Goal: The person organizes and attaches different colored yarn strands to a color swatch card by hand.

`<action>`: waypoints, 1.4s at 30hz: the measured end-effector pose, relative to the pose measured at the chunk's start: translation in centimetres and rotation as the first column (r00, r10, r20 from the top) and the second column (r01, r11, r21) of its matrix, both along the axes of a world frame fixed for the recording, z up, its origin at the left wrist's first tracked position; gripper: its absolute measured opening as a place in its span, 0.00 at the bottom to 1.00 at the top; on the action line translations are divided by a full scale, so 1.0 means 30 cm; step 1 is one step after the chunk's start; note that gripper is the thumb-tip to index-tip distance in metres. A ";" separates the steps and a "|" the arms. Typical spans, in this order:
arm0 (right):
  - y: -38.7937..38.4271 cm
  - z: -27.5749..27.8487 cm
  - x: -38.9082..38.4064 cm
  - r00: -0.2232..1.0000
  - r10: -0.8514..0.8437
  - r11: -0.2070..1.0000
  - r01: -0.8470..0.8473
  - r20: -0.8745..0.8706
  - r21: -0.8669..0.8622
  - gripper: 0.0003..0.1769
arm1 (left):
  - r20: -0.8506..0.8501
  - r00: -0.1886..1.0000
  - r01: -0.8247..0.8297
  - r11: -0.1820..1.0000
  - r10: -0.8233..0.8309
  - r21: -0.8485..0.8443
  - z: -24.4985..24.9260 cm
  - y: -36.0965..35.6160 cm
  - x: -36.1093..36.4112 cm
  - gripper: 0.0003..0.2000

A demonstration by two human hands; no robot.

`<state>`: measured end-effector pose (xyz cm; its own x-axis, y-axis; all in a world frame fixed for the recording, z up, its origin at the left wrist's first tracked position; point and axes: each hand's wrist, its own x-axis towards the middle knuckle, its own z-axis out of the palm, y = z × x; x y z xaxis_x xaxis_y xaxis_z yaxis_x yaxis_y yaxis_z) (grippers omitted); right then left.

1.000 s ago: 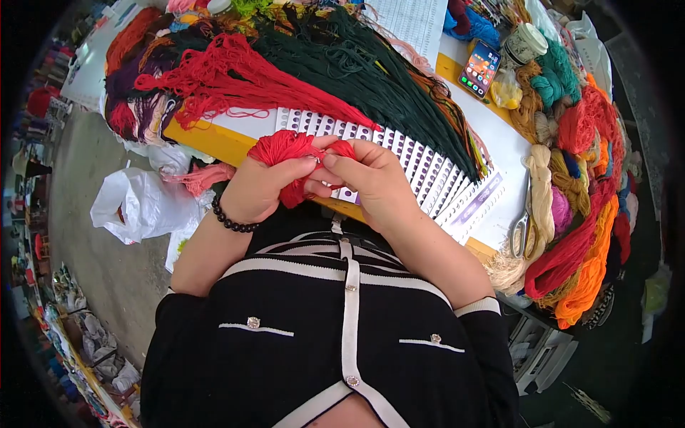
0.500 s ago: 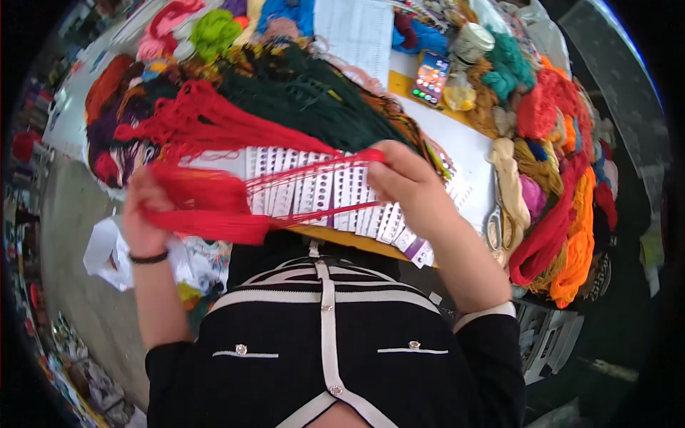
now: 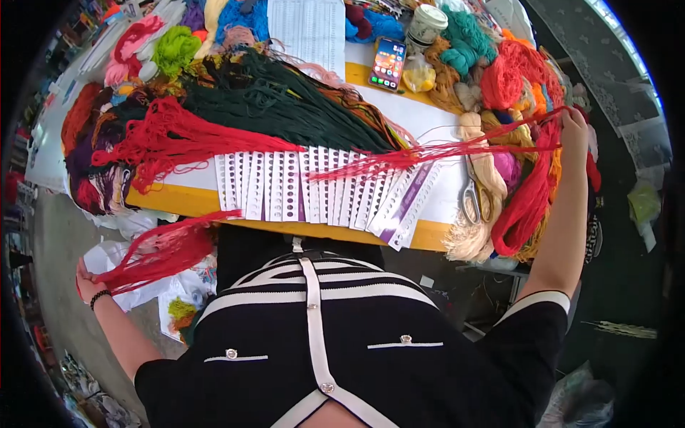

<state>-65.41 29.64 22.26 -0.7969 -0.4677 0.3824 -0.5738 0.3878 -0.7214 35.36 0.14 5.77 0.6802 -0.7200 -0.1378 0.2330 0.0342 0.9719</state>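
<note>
Far out at the left, below table height, my left hand (image 3: 88, 284) is closed round a loose skein of red thread (image 3: 165, 251). My right hand (image 3: 575, 128), stretched out over the yarn at the right, grips red thread strands (image 3: 457, 149) that trail leftward across the table. Their loose ends lie over white cards with punched holes (image 3: 289, 187), fanned along the front edge. The two red bundles are apart. Another red thread bunch (image 3: 175, 132) and a long dark green bunch (image 3: 285, 107) rest behind the cards.
Scissors (image 3: 471, 200) lie by a cream skein (image 3: 492, 171) on the right. Further back are a lit phone (image 3: 387, 64), a lidded tub (image 3: 427, 26), a printed sheet (image 3: 307, 36) and many coloured skeins. White plastic bags (image 3: 114, 260) are below the table at left.
My hands have moved far apart, left hand down and left, right hand out to the right. The red thread stretched between them has separated into two bundles, one in each hand.
</note>
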 end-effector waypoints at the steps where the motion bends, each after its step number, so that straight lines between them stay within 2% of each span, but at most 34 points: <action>1: -0.030 0.001 0.081 0.994 0.094 0.995 -0.091 0.061 -0.046 0.09 | -0.012 0.999 0.045 0.997 -0.045 0.067 0.038 0.038 -0.131 0.16; 3: -0.123 -0.069 0.291 0.958 0.272 0.961 -0.265 0.092 -0.081 0.13 | -0.132 0.974 0.188 0.982 -0.184 0.021 -0.003 0.055 -0.211 0.15; 4: -0.187 -0.083 0.500 0.913 0.280 0.960 -0.256 0.296 -0.118 0.13 | -0.126 0.929 0.345 0.937 -0.349 -0.053 -0.041 0.092 -0.306 0.16; 5: -0.217 -0.107 0.614 0.799 0.365 0.910 -0.414 0.478 -0.004 0.12 | -0.396 0.810 0.433 0.897 -0.432 -0.092 -0.051 0.111 -0.392 0.19; 6: -0.257 -0.178 0.723 0.792 0.468 0.819 -0.556 0.392 0.146 0.10 | -0.583 0.362 0.648 0.646 -0.728 -0.404 -0.082 0.148 -0.503 0.20; 8: -0.314 -0.307 0.982 0.496 0.734 0.574 -0.818 0.465 -0.034 0.10 | -0.515 0.046 0.809 0.334 -0.856 -0.483 -0.046 0.224 -0.791 0.21; 9: -0.323 -0.294 1.098 0.431 0.788 0.441 -0.893 0.439 0.084 0.10 | -0.547 0.109 0.877 0.339 -0.830 -0.340 -0.009 0.266 -0.920 0.20; 10: -0.337 -0.285 1.188 0.347 0.888 0.304 -0.936 0.303 0.179 0.09 | -0.570 0.180 0.921 0.340 -0.802 -0.187 0.029 0.308 -1.042 0.20; 12: -0.341 -0.248 1.297 0.289 0.894 0.224 -0.950 0.343 0.217 0.08 | -0.496 0.125 0.977 0.194 -0.859 -0.090 0.130 0.379 -1.285 0.17; 14: -0.341 -0.223 1.317 0.310 0.918 0.282 -0.949 0.246 0.145 0.08 | -0.262 -0.059 0.998 -0.052 -0.963 -0.036 0.169 0.399 -1.419 0.15; 16: -0.350 -0.210 1.262 0.314 0.917 0.279 -0.945 0.245 0.169 0.10 | -0.188 -0.083 0.995 -0.092 -0.979 0.041 0.169 0.408 -1.495 0.16; 17: -0.339 -0.207 1.248 0.350 0.908 0.355 -0.935 0.231 0.023 0.11 | -0.222 -0.130 0.979 -0.160 -0.966 0.123 0.208 0.404 -1.505 0.14; 20: -0.342 -0.237 1.196 0.246 0.926 0.266 -0.963 0.288 -0.033 0.12 | -0.173 -0.189 0.978 -0.200 -0.967 0.052 0.214 0.388 -1.503 0.11; 21: -0.335 -0.234 1.200 0.305 0.915 0.300 -0.952 0.263 0.062 0.08 | -0.071 -0.172 0.980 -0.178 -0.983 0.091 0.227 0.390 -1.506 0.08; 22: -0.336 -0.240 1.199 0.307 0.913 0.303 -0.951 0.270 0.059 0.08 | -0.078 -0.175 0.979 -0.182 -0.982 0.096 0.217 0.398 -1.513 0.08; 23: -0.340 -0.243 1.198 0.307 0.932 0.296 -0.951 0.191 0.084 0.07 | 0.307 -0.102 0.991 -0.068 -0.946 0.118 0.201 0.408 -1.520 0.08; 24: -0.344 -0.247 1.195 0.302 0.947 0.290 -0.950 0.109 0.111 0.06 | 0.648 -0.025 0.995 0.046 -0.761 0.093 0.191 0.414 -1.524 0.09; 25: -0.331 -0.253 1.195 0.303 0.946 0.291 -0.950 0.114 0.111 0.06 | 0.656 -0.076 0.988 0.032 -0.751 0.151 0.217 0.415 -1.519 0.05; 26: -0.310 -0.258 1.197 0.114 0.894 0.304 -0.864 0.433 -0.401 0.07 | 0.654 -0.078 0.988 0.030 -0.752 0.152 0.211 0.416 -1.521 0.05; 27: -0.302 -0.259 1.177 -0.119 0.855 0.306 -0.670 0.505 -0.676 0.07 | 0.646 -0.096 0.986 0.018 -0.757 0.168 0.200 0.414 -1.525 0.05; 28: -0.295 -0.259 1.157 -0.350 0.803 0.348 -0.383 0.483 -0.856 0.08 | 0.637 -0.113 0.983 0.007 -0.763 0.183 0.187 0.412 -1.528 0.05; 29: -0.282 -0.253 1.097 -0.467 0.802 0.289 -0.242 0.373 -0.926 0.10 | 0.580 -0.164 0.975 -0.041 -0.798 0.220 0.169 0.401 -1.521 0.05; 30: -0.266 -0.222 1.036 -0.313 0.863 0.316 -0.280 0.397 -0.907 0.09 | 0.578 -0.164 0.974 -0.040 -0.799 0.221 0.176 0.388 -1.517 0.05; 31: -0.251 -0.175 0.924 -0.154 0.867 0.397 -0.363 0.475 -0.843 0.08 | 0.463 -0.109 0.975 -0.003 -0.880 0.224 0.193 0.373 -1.514 0.07; 32: -0.233 -0.167 0.817 0.208 0.830 0.558 -0.298 0.517 -0.775 0.08 | 0.338 -0.051 0.972 0.031 -0.940 0.232 0.213 0.355 -1.509 0.08; 33: -0.231 -0.117 0.759 0.648 0.555 0.784 -0.199 0.521 -0.587 0.07 | 0.310 0.040 0.975 0.105 -0.950 0.197 0.233 0.326 -1.492 0.12; 34: -0.206 -0.139 0.638 0.856 0.338 0.881 -0.142 0.391 -0.451 0.07 | 0.313 0.123 0.981 0.162 -0.942 0.104 0.228 0.282 -1.474 0.14; 35: -0.204 -0.174 0.560 0.987 0.157 0.938 -0.136 0.040 -0.318 0.08 | 0.224 0.172 0.974 0.200 -0.959 0.108 0.258 0.244 -1.469 0.15; 36: -0.231 -0.165 0.612 0.986 0.140 0.971 -0.155 -0.093 -0.182 0.08 | 0.215 0.191 0.973 0.215 -0.958 0.090 0.268 0.217 -1.478 0.15; 37: -0.267 -0.160 0.691 0.965 0.139 0.987 -0.152 -0.222 -0.042 0.09 | 0.251 0.144 0.981 0.171 -0.957 0.087 0.271 0.203 -1.501 0.16; 38: -0.306 -0.247 0.708 0.899 0.355 0.935 -0.346 -0.258 0.081 0.09 | 0.160 0.112 0.983 0.133 -0.981 0.129 0.269 0.195 -1.544 0.16; 39: -0.361 -0.370 0.760 0.852 0.517 0.853 -0.521 0.080 0.038 0.10 | 0.067 0.084 0.981 0.095 -0.994 0.170 0.267 0.188 -1.587 0.17; 40: -0.410 -0.323 0.910 0.753 0.546 0.754 -0.632 0.367 0.176 0.10 | -0.157 0.090 0.968 0.050 -0.983 0.245 0.251 0.183 -1.642 0.17; 42: -0.502 -0.501 0.993 0.645 0.651 0.634 -0.752 0.400 0.180 0.12 | -0.331 0.107 0.941 -0.012 -0.938 0.339 0.152 0.157 -1.718 0.17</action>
<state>-35.62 14.58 7.23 -0.2147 -0.9749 -0.0595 -0.5635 0.1734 -0.8077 -16.17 4.86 10.32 -0.5600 -0.5814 -0.5902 -0.2553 -0.5566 0.7906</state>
